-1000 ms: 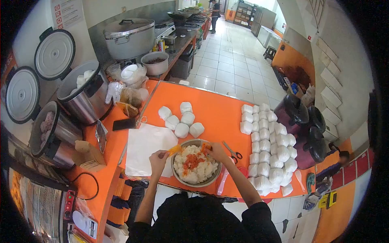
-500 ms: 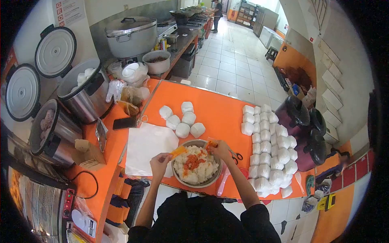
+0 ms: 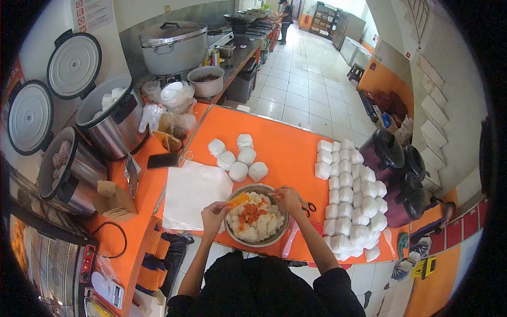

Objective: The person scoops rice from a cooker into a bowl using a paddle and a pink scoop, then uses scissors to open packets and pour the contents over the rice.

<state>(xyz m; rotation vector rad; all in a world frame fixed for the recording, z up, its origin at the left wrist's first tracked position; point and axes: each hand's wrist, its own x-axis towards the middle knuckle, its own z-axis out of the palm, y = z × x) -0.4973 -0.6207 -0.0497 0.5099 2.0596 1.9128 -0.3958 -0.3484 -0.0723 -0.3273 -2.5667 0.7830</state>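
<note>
A metal bowl (image 3: 255, 243) of white rice (image 3: 248, 231) stands at the table edge before me, with red-orange crumbly topping (image 3: 252, 213) heaped in the middle. My left hand (image 3: 214, 213) is closed at the bowl's left rim, pinching a small yellow-orange piece that looks like a plastic packet (image 3: 239, 200) over the rice. At the upper right rim is my right hand (image 3: 287, 199), its fingers pinched together; what they hold, if anything, is hidden. White paper sheets (image 3: 193, 198) lie left of the bowl. Scissors (image 3: 308, 206) and a pink-handled utensil (image 3: 290, 240) lie to its right.
Several white wrapped bundles (image 3: 238, 171) sit beyond the bowl, and many more (image 3: 346, 194) are stacked at right beside dark lidded pots (image 3: 388, 148). Open rice cookers (image 3: 108, 116), a phone (image 3: 162, 160) and a cardboard box (image 3: 115, 201) stand left. A person (image 3: 285, 21) stands far back.
My right hand has moved slightly down and outward; the orange piece at its fingers no longer shows. My left hand has shifted a little right, still holding the yellow-orange packet.
</note>
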